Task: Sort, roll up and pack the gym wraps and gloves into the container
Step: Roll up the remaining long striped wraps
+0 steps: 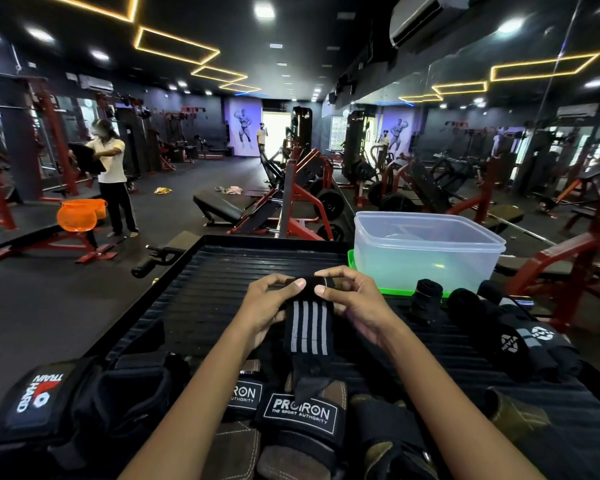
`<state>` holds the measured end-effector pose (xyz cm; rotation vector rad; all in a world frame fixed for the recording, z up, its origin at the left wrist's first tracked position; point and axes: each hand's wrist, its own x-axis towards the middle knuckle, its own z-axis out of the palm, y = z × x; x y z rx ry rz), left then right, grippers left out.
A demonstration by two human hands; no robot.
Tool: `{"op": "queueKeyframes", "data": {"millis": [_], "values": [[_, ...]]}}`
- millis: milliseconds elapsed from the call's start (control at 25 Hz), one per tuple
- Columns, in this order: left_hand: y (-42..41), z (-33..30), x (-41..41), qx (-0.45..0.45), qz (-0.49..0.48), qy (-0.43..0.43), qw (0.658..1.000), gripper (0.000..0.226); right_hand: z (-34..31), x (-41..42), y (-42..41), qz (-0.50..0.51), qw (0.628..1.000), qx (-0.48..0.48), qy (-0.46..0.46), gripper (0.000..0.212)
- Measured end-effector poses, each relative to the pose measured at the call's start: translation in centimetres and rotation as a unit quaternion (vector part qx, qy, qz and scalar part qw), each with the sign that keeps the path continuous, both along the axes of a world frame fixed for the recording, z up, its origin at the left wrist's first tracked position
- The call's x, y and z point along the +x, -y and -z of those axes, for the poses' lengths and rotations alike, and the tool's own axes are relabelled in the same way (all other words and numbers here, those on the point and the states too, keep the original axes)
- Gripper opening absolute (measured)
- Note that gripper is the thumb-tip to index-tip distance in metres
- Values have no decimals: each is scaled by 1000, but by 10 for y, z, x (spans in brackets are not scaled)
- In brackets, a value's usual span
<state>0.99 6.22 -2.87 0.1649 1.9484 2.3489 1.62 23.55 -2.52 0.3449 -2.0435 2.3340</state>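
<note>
A black wrist wrap with grey stripes [308, 323] lies lengthwise on the ribbed black platform [201, 292]. My left hand [269, 304] and my right hand [352, 299] both pinch its rolled far end. A clear plastic container [426, 254] stands on a green lid [395, 292] at the right, with nothing visible inside. Rolled black wraps [428, 296] and printed black wraps [523, 341] lie beside it. Black "PROIRON" gloves [300, 415] and a "TRAIN HARD" wrap [39, 396] lie along the near edge.
Red gym machines and benches [291, 206] surround the platform. A person in a white shirt [113, 174] stands at the far left near an orange basket [78, 214]. A mirror wall runs along the right.
</note>
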Motion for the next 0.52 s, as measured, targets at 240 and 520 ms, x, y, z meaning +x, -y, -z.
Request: {"op": "queueKeyframes", "data": {"millis": [240, 520], "values": [[-1, -1, 3, -9, 13, -10, 1000, 24, 4, -1, 1, 23, 999, 28, 8, 15], [-1, -2, 3, -9, 7, 18, 1000, 18, -1, 2, -1, 15, 999, 28, -11, 29]]}}
